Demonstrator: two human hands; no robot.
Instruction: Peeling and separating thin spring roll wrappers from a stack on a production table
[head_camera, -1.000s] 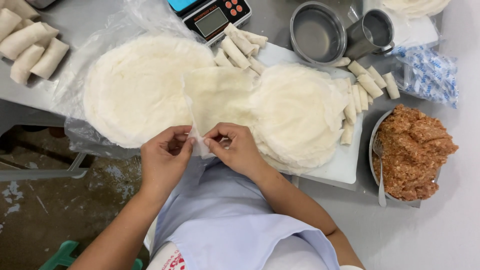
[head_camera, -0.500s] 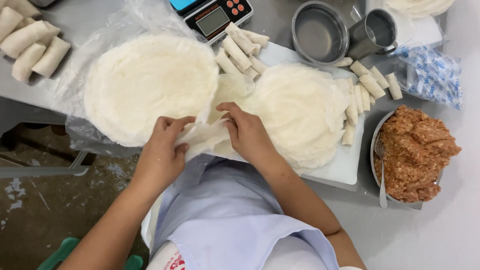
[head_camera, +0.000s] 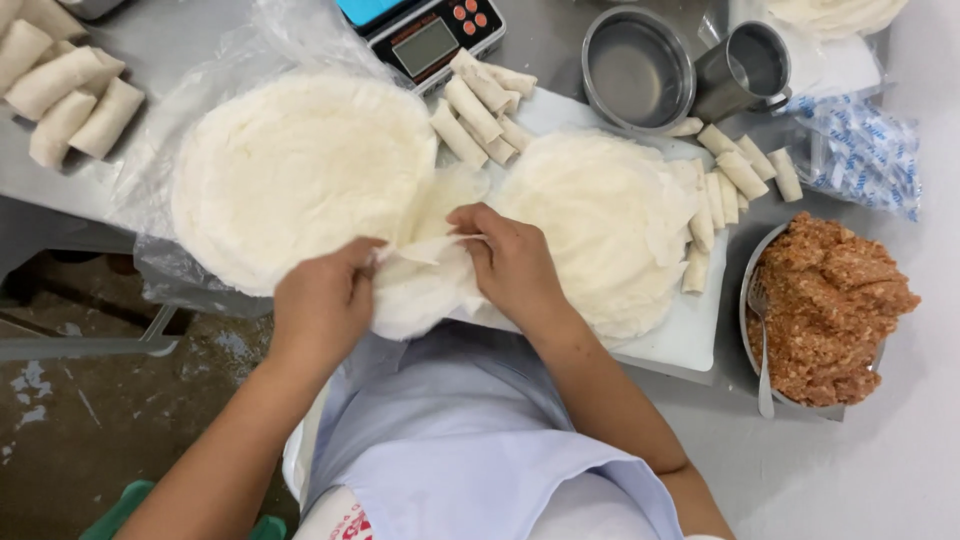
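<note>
Both hands meet at the near edge of the worktop (head_camera: 860, 470), over a thin, pale round wrapper (head_camera: 425, 275) that lies between two larger rounds. The left hand (head_camera: 325, 305) has its grip closed on the wrapper's left rim, fingertips pinching a fold of the sheet; the right hand (head_camera: 510, 265) pinches the same fold from the other side, its grip likewise closed on the wrapper, so a narrow lifted strip runs between the two hands. The rest of the wrapper sags below and between the hands, hanging slightly over the worktop's edge toward the person's pale apron (head_camera: 460, 440).

To the left lies a wide stack of wrappers (head_camera: 300, 170) on clear plastic film; to the right a second stack (head_camera: 610, 215) rests on a white cutting board (head_camera: 680, 335). Finished rolls (head_camera: 480, 110) sit behind the hands, more (head_camera: 730, 180) stand along the board's right side (a further pile lies at far left). A bowl of minced filling (head_camera: 825, 305) with a spoon (head_camera: 762, 350) stands at right, a digital scale (head_camera: 430, 40) and two steel cups (head_camera: 635, 65) behind.
</note>
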